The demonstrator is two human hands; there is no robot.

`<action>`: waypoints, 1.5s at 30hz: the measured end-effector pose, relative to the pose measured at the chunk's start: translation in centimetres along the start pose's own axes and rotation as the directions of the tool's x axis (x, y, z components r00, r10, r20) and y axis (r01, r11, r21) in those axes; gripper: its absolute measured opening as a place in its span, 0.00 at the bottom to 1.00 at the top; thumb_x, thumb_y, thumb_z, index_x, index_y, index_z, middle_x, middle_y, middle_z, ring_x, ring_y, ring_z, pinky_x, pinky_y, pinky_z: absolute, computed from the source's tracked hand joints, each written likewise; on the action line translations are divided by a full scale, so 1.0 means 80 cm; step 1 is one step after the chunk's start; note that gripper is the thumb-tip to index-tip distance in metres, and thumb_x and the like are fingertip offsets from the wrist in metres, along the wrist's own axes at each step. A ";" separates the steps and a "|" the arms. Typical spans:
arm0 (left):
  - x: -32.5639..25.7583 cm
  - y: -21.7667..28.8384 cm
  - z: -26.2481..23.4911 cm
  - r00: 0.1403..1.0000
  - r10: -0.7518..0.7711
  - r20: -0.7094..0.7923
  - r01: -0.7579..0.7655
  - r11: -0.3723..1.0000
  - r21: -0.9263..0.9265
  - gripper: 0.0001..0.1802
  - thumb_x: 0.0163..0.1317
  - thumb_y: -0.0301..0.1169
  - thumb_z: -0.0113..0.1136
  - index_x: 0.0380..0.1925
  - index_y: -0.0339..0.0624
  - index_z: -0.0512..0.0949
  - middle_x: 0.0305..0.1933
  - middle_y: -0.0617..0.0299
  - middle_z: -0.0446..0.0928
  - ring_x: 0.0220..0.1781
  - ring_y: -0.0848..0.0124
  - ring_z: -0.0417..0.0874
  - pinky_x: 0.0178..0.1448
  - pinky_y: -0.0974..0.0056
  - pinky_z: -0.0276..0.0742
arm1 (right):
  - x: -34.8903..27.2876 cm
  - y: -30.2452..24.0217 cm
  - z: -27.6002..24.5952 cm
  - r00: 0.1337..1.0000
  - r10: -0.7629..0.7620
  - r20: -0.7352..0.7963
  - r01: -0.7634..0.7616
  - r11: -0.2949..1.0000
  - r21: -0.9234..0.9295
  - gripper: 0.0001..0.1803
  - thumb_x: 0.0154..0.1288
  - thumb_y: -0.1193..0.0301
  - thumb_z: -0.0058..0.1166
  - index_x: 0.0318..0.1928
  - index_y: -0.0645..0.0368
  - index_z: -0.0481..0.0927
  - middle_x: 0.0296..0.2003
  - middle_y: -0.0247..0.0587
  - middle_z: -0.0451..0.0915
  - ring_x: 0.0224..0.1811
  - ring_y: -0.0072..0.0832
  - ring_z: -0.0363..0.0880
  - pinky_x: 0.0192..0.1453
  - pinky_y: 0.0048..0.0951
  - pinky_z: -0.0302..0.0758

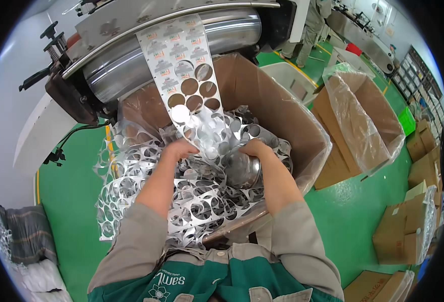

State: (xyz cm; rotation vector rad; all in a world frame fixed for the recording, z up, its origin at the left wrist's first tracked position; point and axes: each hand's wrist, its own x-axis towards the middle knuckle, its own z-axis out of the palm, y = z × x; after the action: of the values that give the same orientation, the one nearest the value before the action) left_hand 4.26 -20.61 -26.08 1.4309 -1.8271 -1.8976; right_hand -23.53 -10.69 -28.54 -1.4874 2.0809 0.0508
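A printed white foil strip (174, 45) hangs from the metal roller, with rows of round holes punched in its lower part. Loose shiny foil discs (209, 133) bunch near its lower end. My left hand (181, 149) is closed at the left edge of this foil, its fingertips partly hidden. To the right, my right hand (253, 147) curls over the rim of a round silvery container (242, 170), which is tilted; its inside is hard to make out. Punched foil scrap (201, 201) heaps up beneath both hands.
A plastic-lined cardboard box (297, 116) surrounds the scrap, which spills over its left side. The machine's steel roller (126, 70) spans the top. Another lined box (340, 136) stands right, near stacked cartons (400, 229). A person (310, 30) stands far back on the green floor.
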 end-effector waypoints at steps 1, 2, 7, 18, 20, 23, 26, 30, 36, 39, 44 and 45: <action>-0.007 0.009 -0.002 0.998 0.060 -0.014 -0.061 0.993 -0.097 0.37 0.45 0.39 0.69 0.56 0.47 0.64 0.48 0.61 0.72 0.46 0.69 0.75 0.46 0.62 0.71 | 0.001 0.003 0.002 1.000 -0.011 -0.022 0.010 1.000 -0.014 0.25 0.49 0.50 0.51 0.33 0.61 0.82 0.32 0.47 0.82 0.37 0.37 0.80 0.44 0.35 0.74; -0.011 0.020 -0.004 0.997 0.080 -0.002 -0.079 0.974 -0.212 0.33 0.48 0.37 0.67 0.54 0.46 0.65 0.48 0.61 0.73 0.45 0.69 0.75 0.46 0.63 0.72 | 0.001 0.007 0.004 0.999 -0.021 -0.043 0.020 0.999 -0.028 0.25 0.49 0.50 0.51 0.33 0.61 0.82 0.32 0.47 0.82 0.37 0.37 0.81 0.43 0.35 0.74; 0.017 -0.002 -0.029 0.986 0.054 -0.156 -0.123 0.868 -0.481 0.18 0.55 0.31 0.57 0.47 0.43 0.71 0.41 0.59 0.76 0.42 0.71 0.78 0.44 0.66 0.75 | -0.019 -0.021 -0.031 0.999 -0.016 -0.039 0.022 0.989 0.145 0.25 0.42 0.56 0.56 0.33 0.68 0.81 0.34 0.55 0.80 0.39 0.40 0.80 0.44 0.34 0.75; 0.054 -0.034 0.016 0.955 0.025 -0.294 -0.180 0.838 -0.515 0.24 0.51 0.38 0.65 0.45 0.38 0.72 0.27 0.62 0.74 0.26 0.71 0.75 0.35 0.65 0.73 | -0.137 -0.096 -0.187 0.773 -0.151 -0.616 0.592 -0.174 0.787 0.11 0.61 0.71 0.52 0.42 0.61 0.73 0.35 0.34 0.77 0.37 0.19 0.76 0.43 0.21 0.73; 0.065 -0.046 0.013 0.971 0.069 -0.231 -0.160 0.899 -0.407 0.19 0.48 0.40 0.64 0.35 0.37 0.79 0.19 0.62 0.75 0.23 0.71 0.75 0.36 0.63 0.73 | -0.127 -0.100 -0.192 0.681 -0.227 -0.697 0.534 -0.497 0.684 0.13 0.63 0.67 0.50 0.46 0.60 0.73 0.42 0.36 0.78 0.44 0.23 0.76 0.50 0.26 0.71; 0.027 -0.005 0.053 0.995 0.094 -0.023 -0.072 0.875 0.479 0.16 0.44 0.37 0.64 0.30 0.36 0.80 0.24 0.57 0.79 0.27 0.68 0.78 0.38 0.63 0.73 | -0.118 -0.096 -0.189 0.667 -0.176 -0.724 0.453 -0.675 0.582 0.15 0.65 0.64 0.47 0.48 0.58 0.73 0.47 0.36 0.77 0.49 0.26 0.75 0.55 0.32 0.69; 0.091 -0.064 0.008 0.828 0.218 -0.516 0.034 0.899 0.436 0.18 0.41 0.33 0.63 0.34 0.36 0.78 0.31 0.54 0.79 0.35 0.61 0.80 0.43 0.60 0.73 | -0.131 -0.109 -0.191 0.663 -0.176 -0.728 0.437 -0.698 0.567 0.16 0.65 0.63 0.46 0.49 0.57 0.73 0.48 0.36 0.77 0.52 0.27 0.73 0.58 0.35 0.68; 0.071 0.022 -0.028 0.035 0.474 -0.880 -0.452 0.793 0.409 0.25 0.46 0.32 0.62 0.46 0.39 0.71 0.31 0.54 0.74 0.41 0.53 0.76 0.52 0.57 0.67 | -0.128 -0.077 -0.185 0.667 -0.145 -0.730 0.475 -0.672 0.568 0.16 0.66 0.63 0.46 0.50 0.56 0.73 0.48 0.37 0.76 0.53 0.28 0.73 0.59 0.37 0.67; 0.054 0.009 -0.027 0.898 0.218 -0.383 -0.203 0.976 0.081 0.19 0.51 0.25 0.60 0.44 0.32 0.72 0.40 0.55 0.76 0.42 0.63 0.78 0.48 0.62 0.73 | -0.131 -0.099 -0.188 0.606 -0.231 -0.761 0.428 -0.712 0.557 0.17 0.66 0.60 0.46 0.49 0.55 0.73 0.50 0.36 0.75 0.54 0.27 0.71 0.59 0.36 0.67; 0.037 -0.022 0.008 0.997 -0.015 0.070 0.035 0.955 -0.296 0.17 0.49 0.20 0.59 0.41 0.31 0.73 0.41 0.54 0.77 0.40 0.64 0.80 0.47 0.63 0.77 | -0.106 -0.111 -0.164 0.677 -0.277 -0.682 0.381 -0.661 0.647 0.19 0.66 0.57 0.45 0.49 0.57 0.72 0.48 0.33 0.75 0.51 0.28 0.72 0.58 0.34 0.66; 0.038 -0.042 -0.017 0.976 -0.216 0.034 0.217 0.939 -0.268 0.29 0.43 0.21 0.66 0.50 0.34 0.70 0.48 0.53 0.74 0.51 0.64 0.76 0.53 0.64 0.75 | 0.051 0.014 0.019 0.944 -0.097 -0.314 0.117 0.992 0.046 0.44 0.45 0.45 0.57 0.50 0.75 0.70 0.44 0.59 0.77 0.45 0.40 0.78 0.47 0.34 0.74; 0.032 -0.031 -0.007 0.987 -0.128 -0.098 0.094 0.951 -0.295 0.36 0.43 0.23 0.67 0.55 0.35 0.63 0.53 0.53 0.70 0.54 0.64 0.72 0.56 0.61 0.71 | 0.036 0.009 0.014 0.981 -0.080 -0.180 0.093 0.994 0.065 0.44 0.44 0.46 0.57 0.50 0.75 0.70 0.44 0.58 0.77 0.45 0.41 0.78 0.47 0.35 0.74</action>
State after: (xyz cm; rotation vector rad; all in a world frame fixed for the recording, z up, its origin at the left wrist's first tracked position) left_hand 4.46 -22.09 -29.36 1.5298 -1.3757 -1.9868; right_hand -24.28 -12.49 -31.04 -1.5856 2.1283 -0.1953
